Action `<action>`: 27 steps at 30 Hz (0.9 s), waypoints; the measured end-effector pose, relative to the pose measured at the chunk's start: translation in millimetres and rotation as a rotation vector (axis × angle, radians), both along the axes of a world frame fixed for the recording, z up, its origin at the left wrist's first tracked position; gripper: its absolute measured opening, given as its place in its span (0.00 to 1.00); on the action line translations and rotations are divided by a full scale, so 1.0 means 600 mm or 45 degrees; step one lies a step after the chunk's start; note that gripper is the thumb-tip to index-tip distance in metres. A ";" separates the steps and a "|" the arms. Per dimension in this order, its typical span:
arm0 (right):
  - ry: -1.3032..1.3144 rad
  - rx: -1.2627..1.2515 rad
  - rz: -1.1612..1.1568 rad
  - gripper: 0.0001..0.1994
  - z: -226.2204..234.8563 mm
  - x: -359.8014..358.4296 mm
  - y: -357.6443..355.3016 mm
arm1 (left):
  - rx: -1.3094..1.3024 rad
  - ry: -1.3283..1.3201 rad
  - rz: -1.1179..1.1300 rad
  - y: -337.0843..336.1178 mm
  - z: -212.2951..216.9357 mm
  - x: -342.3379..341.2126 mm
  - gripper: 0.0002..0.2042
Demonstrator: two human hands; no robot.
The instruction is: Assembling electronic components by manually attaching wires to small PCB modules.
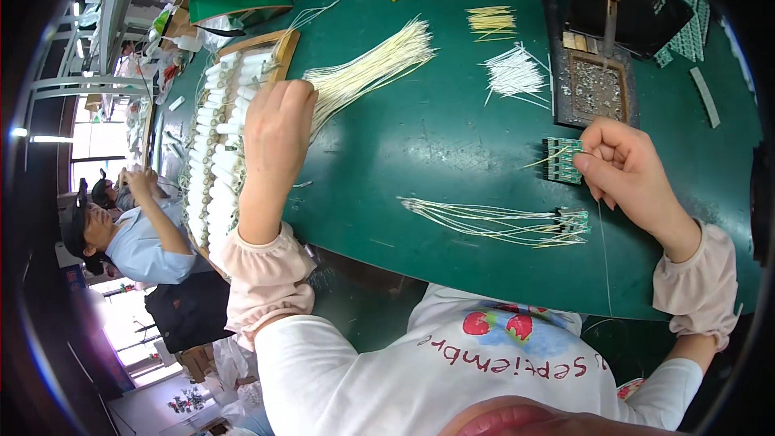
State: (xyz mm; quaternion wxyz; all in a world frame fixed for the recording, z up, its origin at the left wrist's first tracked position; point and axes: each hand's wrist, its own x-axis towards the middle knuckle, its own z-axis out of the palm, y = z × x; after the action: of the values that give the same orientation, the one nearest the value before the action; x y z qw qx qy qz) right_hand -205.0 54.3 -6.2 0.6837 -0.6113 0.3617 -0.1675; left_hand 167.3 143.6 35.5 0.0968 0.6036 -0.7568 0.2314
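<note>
A small green rectangular circuit board (560, 169) lies on the green worktop (363, 186), just beside the right hand (628, 163), whose fingers are pinched narrow around a thin grey strand (605, 250) that trails toward the near edge. Nearer the person lies a wired green board (576, 226), its pale leads spread leftward. The left hand (277, 125) touches a long bundle of pale yellow wires (375, 64), fingers drawn together (whether they grip any, I cannot tell). Beyond lie a pile of short white wires (515, 73) and a dark metal soldering stand (570, 101).
</note>
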 end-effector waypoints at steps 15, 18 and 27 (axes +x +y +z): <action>-0.006 -0.043 0.037 0.06 -0.001 0.006 -0.002 | 0.698 0.665 0.351 0.038 0.017 -0.055 0.12; 0.018 -0.039 0.013 0.06 0.002 0.004 -0.001 | 0.645 0.572 0.168 -0.027 0.012 -0.088 0.15; 0.046 -0.052 0.087 0.06 0.004 -0.002 -0.006 | 0.751 0.206 -0.139 -0.101 -0.011 -0.151 0.05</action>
State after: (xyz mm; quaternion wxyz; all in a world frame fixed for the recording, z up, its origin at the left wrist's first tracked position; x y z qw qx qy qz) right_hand -206.1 50.4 -3.6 0.6699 -0.6399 0.3494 -0.1404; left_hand 76.8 83.0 29.1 -0.0103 0.5807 -0.8124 -0.0526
